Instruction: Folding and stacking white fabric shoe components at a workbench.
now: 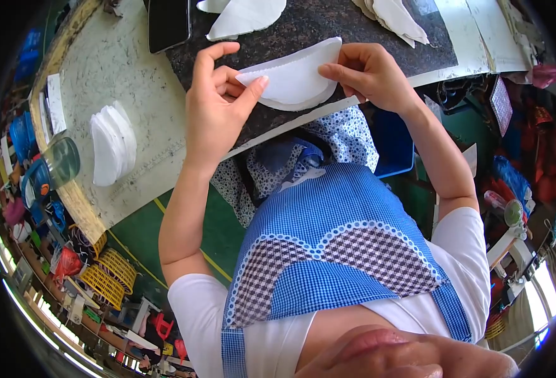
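Observation:
A white half-moon piece [294, 74], seemingly of fabric or thin padding, is held up over a dark speckled slab [316, 25]. It looks layered, with a second curved edge showing along its bottom. My left hand [220, 94] pinches its left corner between thumb and fingers, the index finger raised and bent. At the piece's upper right, my right hand [371, 74] grips it with the thumb in front and the fingers curled behind. More white curved pieces [246, 17] lie on the slab just beyond my left hand. Farther right rests another pile of off-white pieces [394, 20].
A dark phone [169, 25] lies at the slab's left edge. On the pale worn table [149, 120] stands a fanned stack of white pieces [111, 145]. A clear greenish container [62, 160] sits by the table's left rim. Below are yellow baskets [109, 277] and a blue bin [396, 148].

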Tool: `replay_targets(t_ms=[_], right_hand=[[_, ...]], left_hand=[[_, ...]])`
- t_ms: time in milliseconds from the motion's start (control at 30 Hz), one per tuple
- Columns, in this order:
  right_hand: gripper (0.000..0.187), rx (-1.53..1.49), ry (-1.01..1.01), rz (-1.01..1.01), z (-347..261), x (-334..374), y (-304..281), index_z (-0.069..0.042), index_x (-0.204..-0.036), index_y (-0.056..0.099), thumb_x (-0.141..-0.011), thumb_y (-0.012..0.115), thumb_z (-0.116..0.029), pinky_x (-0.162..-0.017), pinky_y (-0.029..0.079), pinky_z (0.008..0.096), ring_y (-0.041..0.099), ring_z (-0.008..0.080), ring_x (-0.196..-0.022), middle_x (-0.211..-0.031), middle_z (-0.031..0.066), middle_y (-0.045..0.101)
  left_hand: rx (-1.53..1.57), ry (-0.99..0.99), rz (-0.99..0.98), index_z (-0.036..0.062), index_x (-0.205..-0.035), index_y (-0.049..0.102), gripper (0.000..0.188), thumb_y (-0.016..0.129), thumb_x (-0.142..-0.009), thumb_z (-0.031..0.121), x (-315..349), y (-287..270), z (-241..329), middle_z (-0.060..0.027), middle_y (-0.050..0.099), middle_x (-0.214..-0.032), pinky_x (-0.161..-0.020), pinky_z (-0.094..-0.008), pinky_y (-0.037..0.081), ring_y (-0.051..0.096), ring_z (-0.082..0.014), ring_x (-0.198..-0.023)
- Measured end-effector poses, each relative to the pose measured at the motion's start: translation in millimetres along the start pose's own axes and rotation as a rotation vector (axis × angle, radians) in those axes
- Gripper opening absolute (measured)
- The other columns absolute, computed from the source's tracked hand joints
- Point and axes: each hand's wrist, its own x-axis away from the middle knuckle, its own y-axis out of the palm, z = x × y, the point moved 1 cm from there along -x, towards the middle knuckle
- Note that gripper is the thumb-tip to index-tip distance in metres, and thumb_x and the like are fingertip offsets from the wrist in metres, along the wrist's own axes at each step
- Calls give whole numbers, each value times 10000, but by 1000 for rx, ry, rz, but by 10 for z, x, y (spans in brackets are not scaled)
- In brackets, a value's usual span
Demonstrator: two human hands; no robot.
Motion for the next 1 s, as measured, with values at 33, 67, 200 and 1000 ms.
replay_targets(t_ms=[33,67,200,1000], right_hand=[[325,50,41,-23,19,-21,16,-34,-847,666,-928,675,-348,-421,386,181,511,68,-436,-609,39,602],[320,88,63,-4,-3,-29,27,-16,-863,670,-927,680,-329,-456,417,190,556,89,-486,-645,64,624],[317,315,-23,62,34,-49,116,5,-888,674,-924,687,-309,-499,443,207,574,106,-533,-679,77,637],[526,857,-71,394,46,78,-198,-69,-632,425,-826,751,-434,-459,370,350,449,226,-460,-509,49,438]], left_hand=[[-42,5,12,23,-1248,444,476,719,-862,63,0,13,-67,-47,662,-770,-582,-221,503,639,-89,-665],[-65,-4,22,34,-1210,463,455,734,-847,75,-9,10,-122,-68,670,-768,-609,-237,519,663,-114,-678],[-525,97,20,97,-1161,527,478,798,-771,154,5,68,-123,-76,644,-803,-616,-268,522,662,-172,-680],[-810,624,-306,51,-1262,579,564,733,-823,369,271,299,-77,-105,559,-1339,-1027,-416,399,531,-277,-1234]])
